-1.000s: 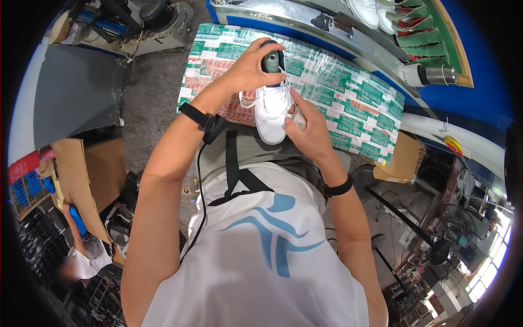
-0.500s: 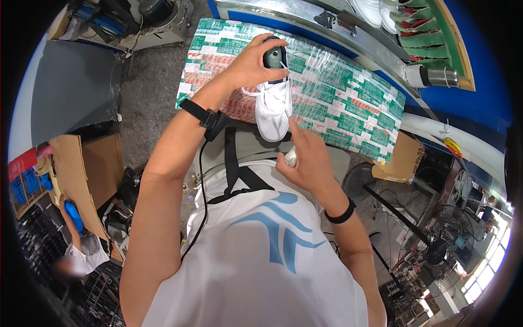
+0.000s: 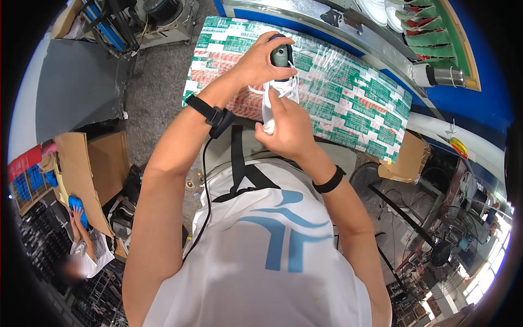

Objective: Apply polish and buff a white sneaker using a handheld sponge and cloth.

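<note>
A white lace-up sneaker (image 3: pixel 266 109) is held over the green-and-white work surface, its toe toward me. A dark green shoe last (image 3: pixel 280 56) with a round hole sits in its opening. My left hand (image 3: pixel 260 64) is closed around the heel end, thumb and fingers on opposite sides. Loose white laces (image 3: pixel 294 86) hang over the upper. My right hand (image 3: pixel 291 124) lies over the toe and front of the sneaker, hiding much of it, index finger pointing up the upper. Between its thumb and curled fingers is a small white wad (image 3: pixel 268 128), whose material I cannot make out.
The surface is wrapped in printed tape (image 3: pixel 359 103). Beyond it runs a metal-edged bench (image 3: pixel 305 19) with white shoes (image 3: pixel 376 12) and a green rack (image 3: pixel 436 41). A metal cylinder (image 3: pixel 449 77) protrudes at right. Cardboard boxes (image 3: pixel 81 174) and another person (image 3: pixel 90 250) are at left.
My right hand has moved up and left, from beside the toe onto the sneaker's upper, carrying the white wad. My left hand keeps its hold. The whole view has shifted slightly.
</note>
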Demonstrator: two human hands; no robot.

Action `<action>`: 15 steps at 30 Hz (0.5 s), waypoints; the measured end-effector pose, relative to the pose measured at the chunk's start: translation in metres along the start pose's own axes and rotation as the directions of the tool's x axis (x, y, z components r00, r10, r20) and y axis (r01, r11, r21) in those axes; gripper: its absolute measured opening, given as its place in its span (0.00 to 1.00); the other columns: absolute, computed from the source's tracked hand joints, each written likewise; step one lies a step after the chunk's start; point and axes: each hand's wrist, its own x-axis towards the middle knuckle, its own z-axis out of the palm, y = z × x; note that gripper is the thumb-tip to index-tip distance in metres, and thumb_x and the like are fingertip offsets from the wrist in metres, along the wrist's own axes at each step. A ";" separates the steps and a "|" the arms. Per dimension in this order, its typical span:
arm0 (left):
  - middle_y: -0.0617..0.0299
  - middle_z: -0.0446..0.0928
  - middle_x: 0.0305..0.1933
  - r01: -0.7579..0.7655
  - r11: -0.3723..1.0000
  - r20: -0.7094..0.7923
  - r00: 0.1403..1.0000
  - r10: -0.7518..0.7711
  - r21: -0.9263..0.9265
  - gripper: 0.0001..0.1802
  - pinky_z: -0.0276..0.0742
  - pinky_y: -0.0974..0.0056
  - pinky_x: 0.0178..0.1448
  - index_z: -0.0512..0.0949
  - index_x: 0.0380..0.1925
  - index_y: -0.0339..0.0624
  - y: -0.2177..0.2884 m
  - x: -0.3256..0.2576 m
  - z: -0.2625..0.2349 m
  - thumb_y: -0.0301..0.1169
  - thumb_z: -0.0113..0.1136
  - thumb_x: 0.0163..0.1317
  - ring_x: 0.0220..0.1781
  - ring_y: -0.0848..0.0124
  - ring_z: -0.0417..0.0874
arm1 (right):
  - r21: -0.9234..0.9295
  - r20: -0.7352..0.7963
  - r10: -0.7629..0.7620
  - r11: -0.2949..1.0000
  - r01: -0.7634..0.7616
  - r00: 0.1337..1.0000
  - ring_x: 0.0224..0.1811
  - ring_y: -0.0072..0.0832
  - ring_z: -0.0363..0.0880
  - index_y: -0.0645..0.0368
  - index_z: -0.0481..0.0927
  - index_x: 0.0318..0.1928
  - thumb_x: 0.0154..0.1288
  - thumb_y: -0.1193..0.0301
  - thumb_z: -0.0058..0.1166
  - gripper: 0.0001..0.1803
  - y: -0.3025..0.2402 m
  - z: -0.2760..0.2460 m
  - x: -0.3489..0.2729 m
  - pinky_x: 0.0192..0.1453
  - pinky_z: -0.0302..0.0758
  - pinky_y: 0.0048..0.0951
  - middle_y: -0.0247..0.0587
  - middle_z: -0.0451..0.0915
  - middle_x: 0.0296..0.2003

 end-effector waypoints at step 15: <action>0.43 0.61 0.89 0.016 0.993 0.002 1.000 -0.016 -0.115 0.47 0.78 0.46 0.81 0.82 0.75 0.60 0.003 -0.001 0.003 0.50 0.88 0.53 0.84 0.43 0.73 | -0.077 -0.013 -0.044 0.996 0.043 0.999 0.41 0.48 0.82 0.75 0.73 0.77 0.56 0.62 0.75 0.50 0.012 -0.004 -0.021 0.48 0.79 0.49 0.51 0.81 0.40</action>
